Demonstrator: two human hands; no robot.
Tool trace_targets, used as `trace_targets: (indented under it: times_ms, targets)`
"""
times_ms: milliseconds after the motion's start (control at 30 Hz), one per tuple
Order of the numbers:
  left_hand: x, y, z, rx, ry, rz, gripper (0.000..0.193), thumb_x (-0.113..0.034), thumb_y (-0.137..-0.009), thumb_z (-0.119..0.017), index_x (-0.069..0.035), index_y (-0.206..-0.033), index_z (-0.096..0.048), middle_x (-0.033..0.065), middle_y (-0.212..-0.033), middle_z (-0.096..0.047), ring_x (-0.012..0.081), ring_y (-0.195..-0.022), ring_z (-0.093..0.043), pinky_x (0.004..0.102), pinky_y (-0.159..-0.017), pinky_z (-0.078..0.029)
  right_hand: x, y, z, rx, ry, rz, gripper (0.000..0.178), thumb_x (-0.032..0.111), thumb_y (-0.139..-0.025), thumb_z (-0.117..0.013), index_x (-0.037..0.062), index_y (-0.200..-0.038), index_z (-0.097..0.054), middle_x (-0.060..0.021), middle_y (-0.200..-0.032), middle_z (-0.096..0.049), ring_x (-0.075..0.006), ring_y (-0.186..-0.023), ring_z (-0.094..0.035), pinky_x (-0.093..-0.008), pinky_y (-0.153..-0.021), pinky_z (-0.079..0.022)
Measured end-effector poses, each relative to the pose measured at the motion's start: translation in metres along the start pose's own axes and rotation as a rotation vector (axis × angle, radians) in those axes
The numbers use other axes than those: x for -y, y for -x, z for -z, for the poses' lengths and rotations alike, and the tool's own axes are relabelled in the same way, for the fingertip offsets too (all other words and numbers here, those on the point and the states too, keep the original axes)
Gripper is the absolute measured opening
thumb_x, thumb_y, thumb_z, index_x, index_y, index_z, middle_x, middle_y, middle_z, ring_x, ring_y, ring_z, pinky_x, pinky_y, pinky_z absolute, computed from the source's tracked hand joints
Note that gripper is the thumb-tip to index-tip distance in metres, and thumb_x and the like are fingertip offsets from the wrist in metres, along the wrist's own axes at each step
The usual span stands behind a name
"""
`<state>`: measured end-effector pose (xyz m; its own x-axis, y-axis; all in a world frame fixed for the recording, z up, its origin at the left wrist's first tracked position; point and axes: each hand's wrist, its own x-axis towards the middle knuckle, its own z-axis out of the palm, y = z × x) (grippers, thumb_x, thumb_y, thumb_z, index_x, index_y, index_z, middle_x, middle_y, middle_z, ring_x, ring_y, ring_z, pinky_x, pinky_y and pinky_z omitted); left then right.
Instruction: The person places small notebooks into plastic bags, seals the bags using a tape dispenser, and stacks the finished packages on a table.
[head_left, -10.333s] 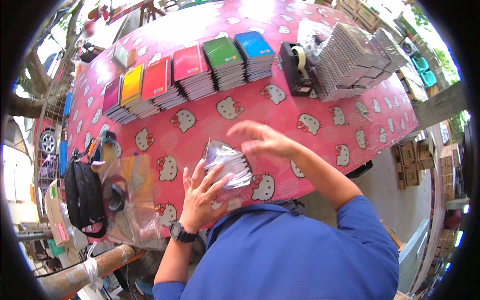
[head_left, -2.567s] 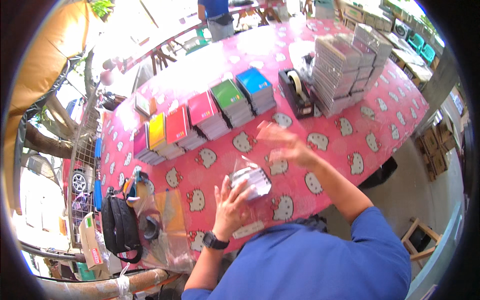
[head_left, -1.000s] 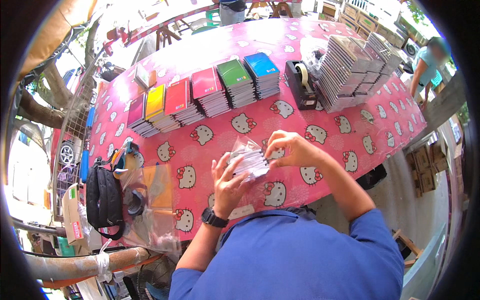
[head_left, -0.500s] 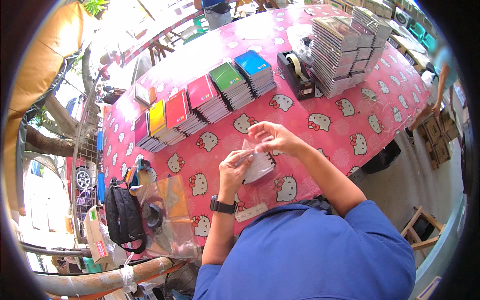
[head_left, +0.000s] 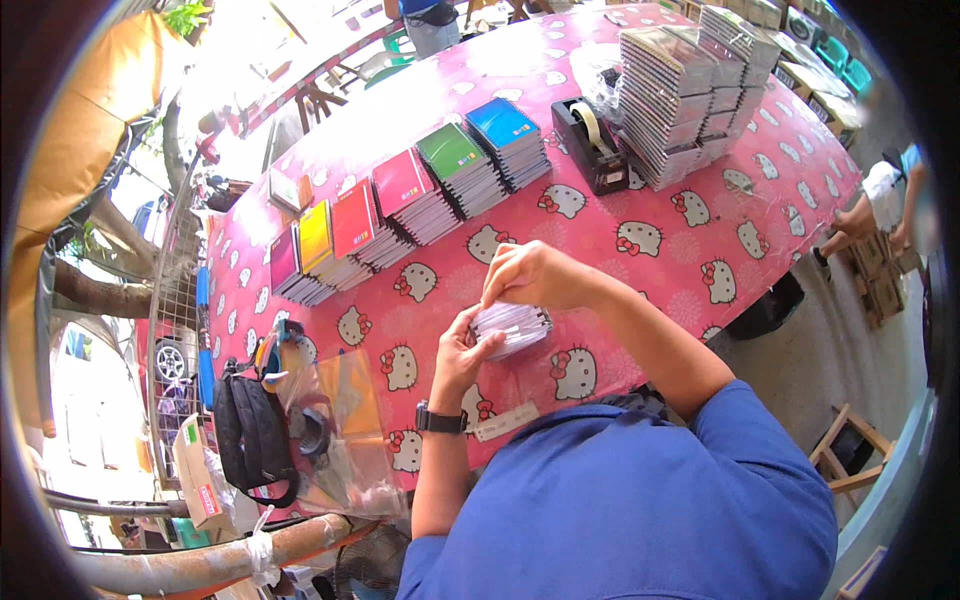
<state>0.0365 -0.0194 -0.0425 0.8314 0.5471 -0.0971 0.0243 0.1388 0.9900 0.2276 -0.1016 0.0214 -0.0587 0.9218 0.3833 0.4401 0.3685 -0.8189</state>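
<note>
A small stack of spiral notebooks (head_left: 512, 332), its white page edges showing and clear plastic around it, is tilted up just above the pink table cover. My left hand (head_left: 461, 352) grips its left side, thumb across the near face. At the far left corner of the stack, the fingers of my right hand (head_left: 530, 275) are pinched together on the clear plastic wrapper, though the fingertips partly hide it. Beyond my hands runs a row of notebook piles in purple, yellow (head_left: 316, 232), red (head_left: 354, 218), green (head_left: 450, 150) and blue (head_left: 503, 124).
A black tape dispenser (head_left: 592, 148) stands beyond my right hand, beside tall stacks of wrapped notebooks (head_left: 670, 105). At the left lie a black backpack (head_left: 250, 430) and clear plastic bags (head_left: 350, 440). A white strip (head_left: 505, 422) rests near my body. Another person (head_left: 880, 200) is at the right.
My right hand has moved slightly left and closed from loosely curled fingers into a pinch at the stack's corner. The stack has tilted, showing more page edges. The person at right has shifted.
</note>
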Motion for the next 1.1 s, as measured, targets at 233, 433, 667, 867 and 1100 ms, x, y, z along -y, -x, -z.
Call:
trace_targets:
  times_ms: [233, 433, 667, 867, 1100]
  targets:
    - [-0.013, 0.007, -0.005, -0.019, -0.507, -0.496, 0.084, -0.04, -0.057, -0.082, -0.009, -0.128, -0.05, 0.0107, -0.131, -0.045, 0.0283, -0.128, -0.035, 0.0422, -0.105, -0.03, -0.02, 0.053, -0.012, 0.079, 0.267, -0.04, 0.075, 0.043, -0.065, -0.077, 0.0064, -0.126, -0.051, -0.0115, -0.13, -0.049, -0.0294, -0.127, -0.037, -0.0405, -0.103, -0.031]
    - [0.01, 0.012, -0.017, -0.264, -0.703, -0.67, 0.023, -0.026, -0.075, -0.072, -0.009, -0.09, -0.07, 0.0057, -0.107, -0.065, 0.031, -0.123, -0.043, 0.0468, -0.105, -0.026, -0.015, 0.07, -0.045, -0.208, 0.422, 0.079, 0.038, 0.029, -0.077, -0.069, 0.0092, -0.109, -0.064, -0.003, -0.118, -0.06, -0.024, -0.121, -0.046, -0.0411, -0.096, -0.036]
    - [0.008, 0.014, -0.02, -0.299, -0.713, -0.666, 0.013, -0.02, -0.075, -0.071, -0.011, -0.084, -0.07, 0.0019, -0.098, -0.067, 0.0245, -0.112, -0.052, 0.0473, -0.105, -0.025, -0.008, 0.068, -0.057, -0.366, 0.406, 0.068, 0.017, 0.023, -0.076, -0.069, 0.0075, -0.082, -0.066, -0.0026, -0.103, -0.063, -0.0239, -0.109, -0.052, -0.0372, -0.09, -0.038]
    - [-0.012, 0.004, -0.03, -0.418, -0.665, -0.603, 0.046, -0.01, -0.076, -0.068, -0.01, -0.121, -0.057, 0.0026, -0.078, -0.068, 0.0186, -0.084, -0.061, 0.0384, -0.097, -0.034, 0.003, 0.054, -0.058, -0.405, 0.365, -0.095, 0.017, 0.014, -0.07, -0.075, 0.0055, -0.077, -0.062, -0.0056, -0.086, -0.06, -0.0234, -0.089, -0.054, -0.0339, -0.078, -0.044]
    - [-0.012, -0.005, -0.028, -0.419, -0.524, -0.523, 0.07, -0.003, -0.072, -0.07, -0.007, -0.135, -0.041, 0.0075, -0.099, -0.054, 0.0201, -0.079, -0.058, 0.0337, -0.082, -0.041, -0.013, 0.032, -0.037, -0.339, -0.065, -0.449, 0.027, 0.01, -0.071, -0.076, 0.0019, -0.092, -0.062, -0.0036, -0.08, -0.062, -0.0093, -0.07, -0.056, -0.0241, -0.062, -0.047]
